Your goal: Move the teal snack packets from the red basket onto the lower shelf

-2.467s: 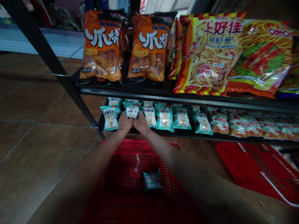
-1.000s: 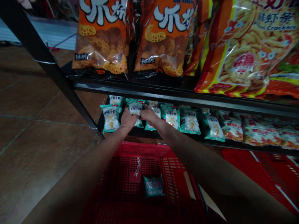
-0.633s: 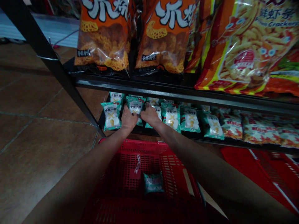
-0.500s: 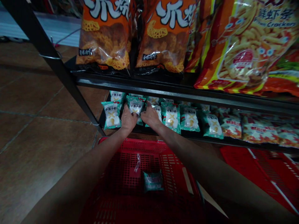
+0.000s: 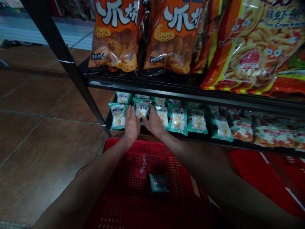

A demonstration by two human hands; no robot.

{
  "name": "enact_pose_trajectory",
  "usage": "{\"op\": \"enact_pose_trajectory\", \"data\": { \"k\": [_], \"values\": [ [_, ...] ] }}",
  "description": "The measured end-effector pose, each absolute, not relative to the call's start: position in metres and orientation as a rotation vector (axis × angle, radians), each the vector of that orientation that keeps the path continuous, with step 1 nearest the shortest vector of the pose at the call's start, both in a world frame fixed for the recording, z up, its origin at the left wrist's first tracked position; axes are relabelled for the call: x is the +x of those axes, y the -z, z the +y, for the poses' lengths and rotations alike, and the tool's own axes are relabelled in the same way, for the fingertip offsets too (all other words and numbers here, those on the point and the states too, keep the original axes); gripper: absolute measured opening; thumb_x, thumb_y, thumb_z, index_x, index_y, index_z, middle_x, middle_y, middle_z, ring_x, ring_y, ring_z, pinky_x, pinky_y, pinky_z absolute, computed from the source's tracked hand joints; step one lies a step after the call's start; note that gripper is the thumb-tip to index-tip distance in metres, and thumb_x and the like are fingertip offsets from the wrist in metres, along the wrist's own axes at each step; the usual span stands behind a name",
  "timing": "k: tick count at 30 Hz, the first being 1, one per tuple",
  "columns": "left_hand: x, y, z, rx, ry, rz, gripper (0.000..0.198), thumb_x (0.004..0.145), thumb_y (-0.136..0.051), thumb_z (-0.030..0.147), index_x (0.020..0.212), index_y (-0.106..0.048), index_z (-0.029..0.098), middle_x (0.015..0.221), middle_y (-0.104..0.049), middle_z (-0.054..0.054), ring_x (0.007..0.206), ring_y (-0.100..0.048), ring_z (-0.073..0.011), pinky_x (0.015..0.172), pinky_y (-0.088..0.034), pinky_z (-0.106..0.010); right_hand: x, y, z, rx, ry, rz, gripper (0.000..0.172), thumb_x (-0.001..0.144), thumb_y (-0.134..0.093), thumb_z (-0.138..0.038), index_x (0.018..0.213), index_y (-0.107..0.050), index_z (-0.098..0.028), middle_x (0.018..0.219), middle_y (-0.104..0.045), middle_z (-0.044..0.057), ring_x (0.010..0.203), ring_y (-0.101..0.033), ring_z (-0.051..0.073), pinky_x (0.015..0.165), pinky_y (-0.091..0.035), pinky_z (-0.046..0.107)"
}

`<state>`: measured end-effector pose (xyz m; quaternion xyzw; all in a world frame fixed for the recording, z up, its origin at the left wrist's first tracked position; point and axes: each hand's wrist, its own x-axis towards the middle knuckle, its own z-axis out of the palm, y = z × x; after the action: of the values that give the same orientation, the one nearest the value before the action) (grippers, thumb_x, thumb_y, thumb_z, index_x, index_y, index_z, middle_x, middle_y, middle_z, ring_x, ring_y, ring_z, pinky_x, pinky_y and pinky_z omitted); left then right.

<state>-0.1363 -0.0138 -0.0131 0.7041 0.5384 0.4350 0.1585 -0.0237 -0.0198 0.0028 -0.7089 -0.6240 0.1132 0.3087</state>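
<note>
A small teal-and-white snack bag (image 5: 142,107) stands on the low shelf between my two hands. My left hand (image 5: 132,124) is along its left edge, fingers straight and close together, thumb at the lower front. From the right, my right hand (image 5: 154,122) has its index finger at the bag's edge and its thumb near the bottom. The bag is held between them; its lower part is partly covered by my thumbs. Matching bags stand on both sides, one at the left (image 5: 118,117) and another at the right (image 5: 178,119).
A red shopping basket (image 5: 111,143) is below my arms, with a teal bag (image 5: 159,183) lying in it. Overhead, the upper shelf edge (image 5: 147,88) carries large orange snack bags (image 5: 116,41). A black post (image 5: 78,76) rises at left; more red plastic (image 5: 250,168) shows at right.
My left fingers have straightened along the bag's side, and my right hand has opened slightly around its edge. The bag keeps its place in the row. The whole view has shifted a little.
</note>
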Motion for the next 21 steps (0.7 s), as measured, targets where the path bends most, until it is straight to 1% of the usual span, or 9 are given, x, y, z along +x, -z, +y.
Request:
{"op": "enact_pose_trajectory", "data": {
  "k": [3, 5, 8, 11, 13, 15, 16, 18, 21],
  "values": [
    [-0.155, 0.009, -0.019, 2.026, -1.320, 1.705, 0.051, 0.082, -0.043, 0.018, 0.132, -0.037, 0.013, 0.145, -0.032, -0.015, 0.139, -0.018, -0.0253, 0.112, -0.021, -0.049, -0.026, -0.003, -0.020, -1.886, -0.315, -1.643, 0.068, 0.074, -0.045, -0.017, 0.139, -0.025, -0.005, 0.133, -0.043, 0.020, 0.124, -0.042, 0.030, 0.099, -0.041, 0.047],
    [-0.165, 0.008, -0.021, 1.950, -1.298, 1.888, 0.056, 0.080, -0.050, 0.025, 0.133, -0.036, 0.011, 0.145, -0.031, -0.018, 0.138, -0.017, -0.0286, 0.111, -0.019, -0.051, -0.027, -0.005, -0.022, -1.880, -0.300, -1.635, 0.069, 0.074, -0.045, -0.015, 0.139, -0.025, -0.004, 0.134, -0.041, 0.020, 0.127, -0.038, 0.030, 0.102, -0.038, 0.047],
    [-0.174, 0.009, -0.021, 1.817, -1.193, 2.061, 0.068, 0.077, -0.055, 0.035, 0.134, -0.033, 0.006, 0.143, -0.030, -0.023, 0.136, -0.023, -0.0327, 0.108, -0.023, -0.052, -0.029, -0.012, -0.031, -1.884, -0.214, -1.626, 0.070, 0.073, -0.046, -0.015, 0.139, -0.025, -0.006, 0.137, -0.038, 0.020, 0.129, -0.035, 0.032, 0.104, -0.035, 0.050],
    [-0.179, 0.010, -0.018, 1.734, -1.143, 2.084, 0.066, 0.081, -0.049, 0.037, 0.135, -0.031, 0.004, 0.141, -0.033, -0.025, 0.133, -0.030, -0.0325, 0.106, -0.027, -0.051, -0.039, -0.021, -0.043, -1.861, -0.098, -1.645, 0.066, 0.074, -0.045, -0.015, 0.138, -0.029, -0.009, 0.139, -0.035, 0.018, 0.130, -0.032, 0.033, 0.104, -0.033, 0.054],
    [-0.182, 0.011, -0.015, 1.674, -1.161, 2.067, 0.059, 0.085, -0.041, 0.033, 0.134, -0.031, 0.003, 0.139, -0.038, -0.025, 0.131, -0.035, -0.0309, 0.105, -0.029, -0.048, -0.052, -0.022, -0.049, -1.768, -0.147, -1.714, 0.062, 0.076, -0.042, -0.014, 0.137, -0.031, -0.011, 0.138, -0.038, 0.016, 0.128, -0.036, 0.030, 0.105, -0.034, 0.052],
    [-0.186, 0.011, -0.011, 1.636, -1.183, 2.016, 0.054, 0.086, -0.036, 0.029, 0.133, -0.033, 0.002, 0.136, -0.042, -0.025, 0.129, -0.038, -0.0294, 0.105, -0.031, -0.045, -0.070, -0.019, -0.049, -1.655, -0.355, -1.809, 0.059, 0.078, -0.037, -0.011, 0.137, -0.032, -0.013, 0.132, -0.047, 0.013, 0.122, -0.045, 0.024, 0.104, -0.038, 0.047],
    [-0.188, 0.011, -0.008, 1.626, -1.181, 1.988, 0.053, 0.086, -0.036, 0.028, 0.133, -0.034, 0.002, 0.136, -0.043, -0.025, 0.129, -0.039, -0.0290, 0.105, -0.031, -0.044, -0.079, -0.016, -0.047, -1.640, -0.469, -1.823, 0.058, 0.078, -0.036, -0.011, 0.136, -0.033, -0.012, 0.130, -0.049, 0.014, 0.120, -0.047, 0.023, 0.103, -0.039, 0.045],
    [-0.192, 0.011, -0.004, 1.591, -1.144, 1.964, 0.052, 0.086, -0.037, 0.027, 0.132, -0.035, 0.003, 0.135, -0.044, -0.024, 0.128, -0.040, -0.0293, 0.105, -0.033, -0.044, -0.097, -0.008, -0.039, -1.720, -0.601, -1.755, 0.059, 0.077, -0.039, -0.010, 0.136, -0.033, -0.007, 0.131, -0.049, 0.018, 0.120, -0.048, 0.024, 0.103, -0.040, 0.042],
    [-0.197, 0.010, 0.001, 1.508, -1.057, 1.955, 0.052, 0.085, -0.037, 0.026, 0.133, -0.035, 0.004, 0.129, -0.049, -0.025, 0.122, -0.047, -0.0306, 0.101, -0.037, -0.045, -0.114, -0.002, -0.026, -1.794, -0.691, -1.648, 0.058, 0.076, -0.042, -0.009, 0.134, -0.037, -0.011, 0.125, -0.055, 0.015, 0.116, -0.053, 0.025, 0.100, -0.042, 0.041]
  ]
}}
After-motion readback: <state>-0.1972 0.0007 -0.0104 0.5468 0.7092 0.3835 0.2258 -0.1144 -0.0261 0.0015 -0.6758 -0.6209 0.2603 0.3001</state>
